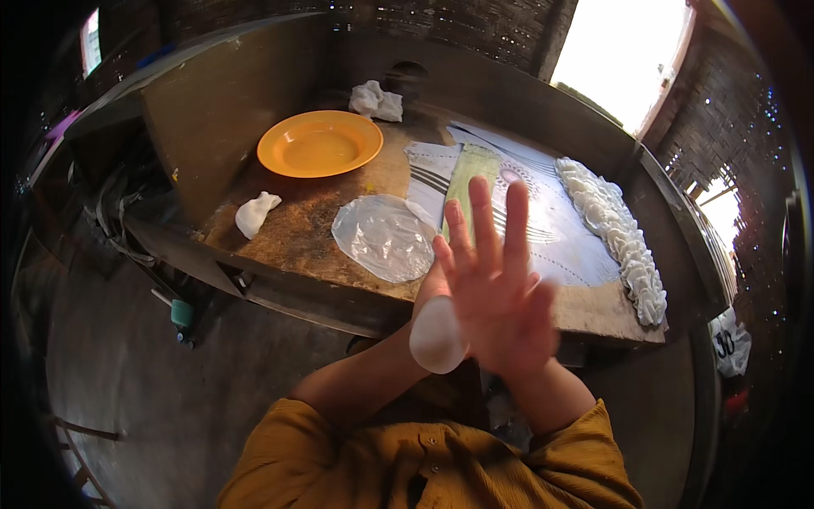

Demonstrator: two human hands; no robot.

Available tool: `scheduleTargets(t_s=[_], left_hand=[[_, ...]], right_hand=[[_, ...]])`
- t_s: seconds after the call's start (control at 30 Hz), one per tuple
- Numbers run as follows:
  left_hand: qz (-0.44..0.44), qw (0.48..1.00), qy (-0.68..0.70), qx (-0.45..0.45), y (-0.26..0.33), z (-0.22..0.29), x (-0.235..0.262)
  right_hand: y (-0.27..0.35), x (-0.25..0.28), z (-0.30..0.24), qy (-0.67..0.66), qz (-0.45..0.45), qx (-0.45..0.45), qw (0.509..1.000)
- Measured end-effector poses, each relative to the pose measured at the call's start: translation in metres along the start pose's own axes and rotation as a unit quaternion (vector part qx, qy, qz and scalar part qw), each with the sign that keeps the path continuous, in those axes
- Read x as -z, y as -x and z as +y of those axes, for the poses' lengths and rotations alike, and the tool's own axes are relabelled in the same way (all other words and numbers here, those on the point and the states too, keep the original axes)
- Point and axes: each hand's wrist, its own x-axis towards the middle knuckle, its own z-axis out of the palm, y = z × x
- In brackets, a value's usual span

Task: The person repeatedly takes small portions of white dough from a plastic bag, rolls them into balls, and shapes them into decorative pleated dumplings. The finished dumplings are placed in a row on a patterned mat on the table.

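Observation:
My right hand (500, 288) is raised over the table's near edge, palm toward me and fingers spread, slightly blurred. Beside the heel of that hand is a thin, white, round dough-like disc (436, 336), in front of my left wrist; whether it touches either hand cannot be made out. My left hand (432, 284) is mostly hidden behind the right one, its fingers out of sight. Just beyond lies a round, clear plastic sheet (383, 239) on the worn wooden tabletop (292, 246). A white dough-like lump (256, 214) rests farther left.
An orange plate (320, 144) stands at the back left, near a crumpled white bundle (376, 102). Overlapping white discs (615, 233) form a long row along the right of a patterned sheet (568, 242). Raised boards (242, 102) border the table's left and back.

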Motion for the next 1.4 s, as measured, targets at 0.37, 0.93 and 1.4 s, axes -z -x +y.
scheduleTargets(t_s=[0.37, 0.93, 1.4], left_hand=[[0.334, 0.199, -0.866, -0.313, 0.031, 0.116, 0.014], [0.085, 0.434, -0.865, -0.237, 0.039, 0.138, -0.037], [0.1, 0.566, -0.744, -0.34, 0.038, 0.152, -0.025]], right_hand=[[0.033, 0.052, -0.029, 0.368, 0.106, -0.129, 0.915], [-0.026, 0.095, -0.015, 0.413, 0.068, -0.136, 0.898], [-0.041, 0.051, 0.006, 0.289, -0.056, -0.245, 0.924]])
